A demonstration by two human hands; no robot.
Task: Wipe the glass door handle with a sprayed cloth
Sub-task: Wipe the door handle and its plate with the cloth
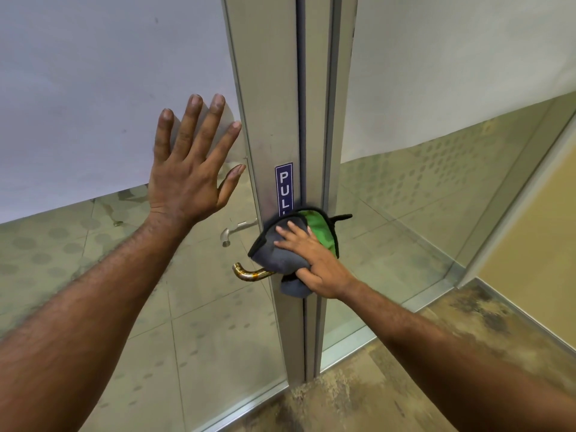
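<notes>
Left hand (190,169) lay flat and spread on the glass door (93,88), apparently steadying it, while right hand (311,260), at its 4 o'clock, pressed a bunched grey-green cloth (280,260) over the handle (246,274), curved brass tip protruding at 9 o'clock.

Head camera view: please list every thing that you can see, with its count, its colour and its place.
door frame: one, silver metal, upright at the centre
PULL sign: one, blue with white letters, on the frame, its lower end hidden by the cloth
handle: one, brass, curved, sticking out left of the cloth
far handle: one, silver, behind the glass
cloth: one, grey and green, pressed over the handle base
left hand: open, flat on the glass
right hand: gripping the cloth
</notes>
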